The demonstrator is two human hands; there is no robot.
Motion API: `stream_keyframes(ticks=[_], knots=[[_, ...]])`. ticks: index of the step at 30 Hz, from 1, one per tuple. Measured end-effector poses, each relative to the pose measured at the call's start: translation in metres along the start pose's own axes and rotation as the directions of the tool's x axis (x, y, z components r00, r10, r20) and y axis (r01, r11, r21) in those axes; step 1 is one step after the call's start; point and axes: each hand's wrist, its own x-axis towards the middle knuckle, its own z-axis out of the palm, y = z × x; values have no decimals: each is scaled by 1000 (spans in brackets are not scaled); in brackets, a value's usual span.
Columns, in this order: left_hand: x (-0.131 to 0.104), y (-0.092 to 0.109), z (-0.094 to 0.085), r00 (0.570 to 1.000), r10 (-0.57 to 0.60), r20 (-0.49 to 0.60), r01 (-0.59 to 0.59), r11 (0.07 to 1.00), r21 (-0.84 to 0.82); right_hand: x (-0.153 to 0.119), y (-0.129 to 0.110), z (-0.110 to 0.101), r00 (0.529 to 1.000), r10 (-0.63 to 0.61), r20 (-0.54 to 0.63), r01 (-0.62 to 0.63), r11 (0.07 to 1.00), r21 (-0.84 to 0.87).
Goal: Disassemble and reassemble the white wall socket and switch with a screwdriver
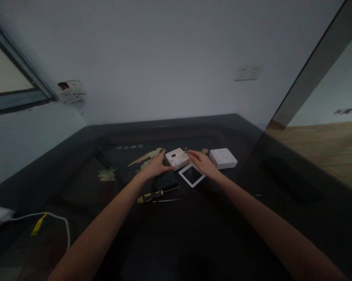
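1. Head view: your left hand (156, 166) pinches the left corner of the white square box (177, 157), thumb in front.
2. Your right hand (202, 162) meets its right edge, fingers extended; you cannot tell whether they grip.
3. The box sits between your hands, just behind the white-framed panel (191, 175).

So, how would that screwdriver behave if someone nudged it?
The screwdriver would probably roll or swivel, given its long, narrow handle. It looks stiff, with a straight, thin shaft. On the dark, glossy table, it may slide easily too.
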Motion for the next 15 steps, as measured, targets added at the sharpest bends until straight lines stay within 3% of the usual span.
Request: stream_keyframes(ticks=[3,6,11,15], knots=[[3,8,15,1000,3,-22,-3,1000,5,17,0,18,1000,27,0,-27,1000,-7],[9,14,19,998,15,-55,-15,1000,-11,21,-4,25,999,35,-2,-35,999,7],[-4,28,-7,992,46,-118,-56,995,-87,8,-23,14,1000,-20,-12,21,991,133],[-49,49,-31,991,87,-106,-104,981,-166,-32,-41,-3,989,-81,124,45,961,274]])
